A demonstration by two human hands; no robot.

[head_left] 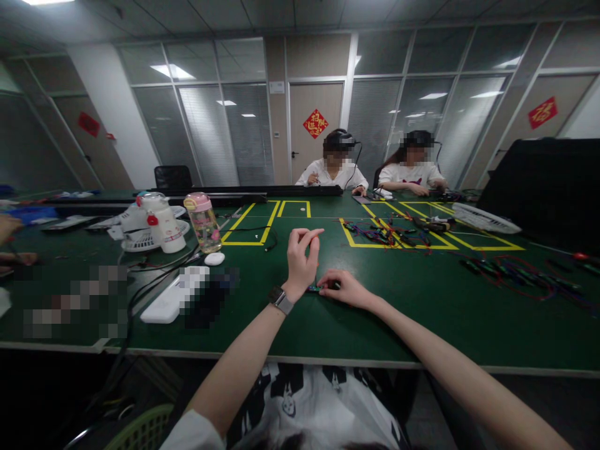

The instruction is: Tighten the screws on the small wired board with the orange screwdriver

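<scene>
A small green circuit board [314, 289] lies flat on the green table in front of me. My right hand [344, 289] rests beside it on the right, its thumb and fingers pinched on the board's edge. Above the board my left hand [302, 257], with a watch at the wrist, is raised with its fingers curled together. They close on a slim upright tool, apparently a screwdriver [317, 265], showing a bit of orange and a thin dark shaft pointing down at the board. My left hand hides most of its handle.
Wired boards [375, 232] lie tangled within yellow tape, with another wired heap [520, 278] to the right. On the left stand a white kettle-like jug [164, 222], a pink-lidded bottle [202, 222] and a white slab-shaped device [164, 307]. Two people sit opposite; another person's hand [19, 259] shows far left.
</scene>
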